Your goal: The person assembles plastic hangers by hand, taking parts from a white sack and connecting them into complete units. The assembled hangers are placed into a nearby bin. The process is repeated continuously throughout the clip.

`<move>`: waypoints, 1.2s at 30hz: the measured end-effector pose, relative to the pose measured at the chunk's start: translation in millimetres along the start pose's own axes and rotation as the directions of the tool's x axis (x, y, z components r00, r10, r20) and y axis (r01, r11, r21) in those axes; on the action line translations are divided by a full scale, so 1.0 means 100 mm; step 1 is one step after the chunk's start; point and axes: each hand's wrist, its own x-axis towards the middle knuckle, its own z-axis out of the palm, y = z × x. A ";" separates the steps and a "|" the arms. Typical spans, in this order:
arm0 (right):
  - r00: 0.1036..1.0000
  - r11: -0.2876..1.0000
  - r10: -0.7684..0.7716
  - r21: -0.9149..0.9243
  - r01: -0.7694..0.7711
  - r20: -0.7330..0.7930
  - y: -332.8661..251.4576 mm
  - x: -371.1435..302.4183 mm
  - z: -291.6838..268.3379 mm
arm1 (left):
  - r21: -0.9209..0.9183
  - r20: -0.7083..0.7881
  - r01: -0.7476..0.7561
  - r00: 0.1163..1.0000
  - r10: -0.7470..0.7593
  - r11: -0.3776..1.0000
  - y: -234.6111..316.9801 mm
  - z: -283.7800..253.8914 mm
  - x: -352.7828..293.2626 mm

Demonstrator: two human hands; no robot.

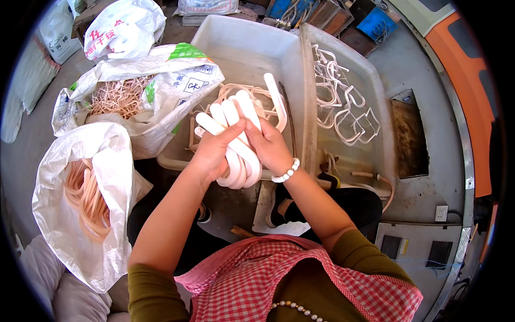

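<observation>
In front of me a bundle of thick, pale pinkish-white bent tubes (239, 166) is gripped from both sides. My left hand (216, 152) wraps round its left side, the thumb pressed on top. Closed on the right side is my right hand (270, 147), its thumb near the other one. Rounded tube ends stick up beyond my fingers, and the curved bends hang below. Just past the bundle, a single bent tube (277, 102) stands up from the white plastic tub (247, 32), where more pinkish tubes (230, 91) lie. My fingers partly hide how many tubes I hold.
To the left, an open white sack (115, 206) holds long pinkish tubes (86, 201); behind it another sack (185, 67) holds short thin pieces (120, 96). On the right, a second tub (370, 75) contains liquid and looped white tubes (354, 126). A floor opening (410, 137) lies beyond it.
</observation>
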 end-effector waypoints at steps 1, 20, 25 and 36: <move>1.000 1.000 -0.013 -0.021 0.012 -0.028 -0.01 -0.02 0.05 | -0.011 -0.005 -0.002 1.000 0.002 1.000 -0.01 -0.01 0.00; 0.947 0.965 -0.261 -0.081 0.250 -0.187 -0.05 0.16 -0.23 | 0.589 0.104 -0.224 0.974 0.201 0.776 -0.08 0.00 -0.22; 0.788 0.601 -0.544 -0.522 0.605 0.286 -0.13 0.23 -0.46 | 0.655 0.121 -0.134 0.990 0.072 0.744 0.01 -0.02 -0.23; 0.864 0.479 -0.108 -0.736 0.479 0.492 -0.55 0.18 -0.92 | 0.932 0.280 -0.210 0.935 0.217 -0.296 0.01 -0.01 -0.09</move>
